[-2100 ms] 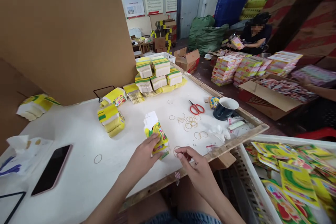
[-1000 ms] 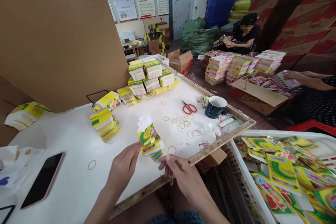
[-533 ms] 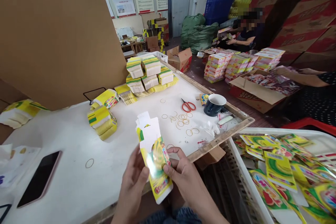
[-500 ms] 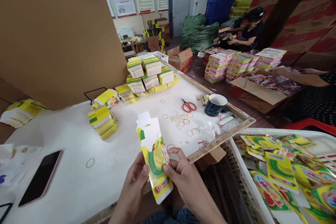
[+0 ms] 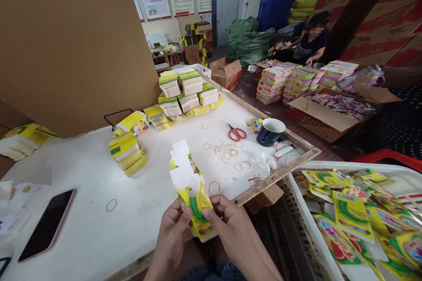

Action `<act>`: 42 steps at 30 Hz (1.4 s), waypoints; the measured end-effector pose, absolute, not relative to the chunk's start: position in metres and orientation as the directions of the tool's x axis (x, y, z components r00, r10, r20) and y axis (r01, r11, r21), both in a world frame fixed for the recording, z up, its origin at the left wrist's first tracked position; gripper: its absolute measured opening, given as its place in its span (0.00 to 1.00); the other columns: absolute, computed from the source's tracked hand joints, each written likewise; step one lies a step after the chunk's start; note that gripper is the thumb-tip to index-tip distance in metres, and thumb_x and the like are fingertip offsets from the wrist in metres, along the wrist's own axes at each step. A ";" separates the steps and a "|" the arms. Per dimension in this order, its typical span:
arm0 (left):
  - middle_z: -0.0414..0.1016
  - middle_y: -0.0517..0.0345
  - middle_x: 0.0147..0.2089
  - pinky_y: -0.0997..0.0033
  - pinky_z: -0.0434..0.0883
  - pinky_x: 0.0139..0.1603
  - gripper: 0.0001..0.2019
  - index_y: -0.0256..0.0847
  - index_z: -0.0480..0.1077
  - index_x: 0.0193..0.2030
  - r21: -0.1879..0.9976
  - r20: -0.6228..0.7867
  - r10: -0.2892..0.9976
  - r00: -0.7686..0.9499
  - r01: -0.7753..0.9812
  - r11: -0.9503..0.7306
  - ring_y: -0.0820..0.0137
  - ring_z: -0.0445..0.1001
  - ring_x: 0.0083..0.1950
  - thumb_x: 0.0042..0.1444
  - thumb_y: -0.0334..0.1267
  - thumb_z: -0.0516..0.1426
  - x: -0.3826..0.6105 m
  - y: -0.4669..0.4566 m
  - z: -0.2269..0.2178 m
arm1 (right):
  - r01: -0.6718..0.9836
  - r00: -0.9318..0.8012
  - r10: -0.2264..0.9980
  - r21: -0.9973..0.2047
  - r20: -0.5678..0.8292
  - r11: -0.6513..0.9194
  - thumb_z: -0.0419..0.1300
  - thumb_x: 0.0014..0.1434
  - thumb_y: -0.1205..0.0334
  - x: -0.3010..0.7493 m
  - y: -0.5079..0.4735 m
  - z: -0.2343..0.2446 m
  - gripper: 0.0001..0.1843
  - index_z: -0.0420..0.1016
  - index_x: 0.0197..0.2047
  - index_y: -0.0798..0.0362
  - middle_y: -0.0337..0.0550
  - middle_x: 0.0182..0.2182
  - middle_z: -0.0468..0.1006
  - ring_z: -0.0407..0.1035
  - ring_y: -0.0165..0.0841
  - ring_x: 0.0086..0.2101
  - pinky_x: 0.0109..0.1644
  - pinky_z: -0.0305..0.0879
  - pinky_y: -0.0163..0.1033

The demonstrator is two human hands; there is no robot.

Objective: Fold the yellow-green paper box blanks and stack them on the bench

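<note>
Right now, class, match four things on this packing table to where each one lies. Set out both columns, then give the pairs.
1 flat carton stack
2 phone
3 scissors
4 mug

A between rubber bands and mug
B held in both hands
C near the right edge of the table
D flat at the near left

Pairs: 1-B, 2-D, 3-A, 4-C

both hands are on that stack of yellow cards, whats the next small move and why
Probably tap the stack of yellow cards square on the white table. The left hand and right hand each have a grip on its lower end, but the white top edges fan out unevenly. A loose rubber band lies just beyond the stack, within easy reach once the edges line up.
</note>
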State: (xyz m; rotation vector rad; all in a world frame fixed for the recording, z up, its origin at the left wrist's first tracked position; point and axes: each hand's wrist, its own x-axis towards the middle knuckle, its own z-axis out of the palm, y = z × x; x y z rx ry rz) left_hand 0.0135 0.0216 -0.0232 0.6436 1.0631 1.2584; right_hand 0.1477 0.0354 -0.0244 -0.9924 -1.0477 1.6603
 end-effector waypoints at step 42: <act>0.68 0.54 0.62 0.64 0.73 0.50 0.21 0.54 0.59 0.63 0.986 -0.153 0.965 0.214 -0.026 0.162 0.62 0.75 0.52 0.63 0.38 0.53 0.004 0.006 -0.016 | 0.393 -0.374 0.925 -0.914 -0.057 0.102 0.59 0.56 0.66 0.184 0.051 -0.024 0.19 0.68 0.51 0.46 0.31 0.21 0.67 0.63 0.29 0.24 0.29 0.58 0.30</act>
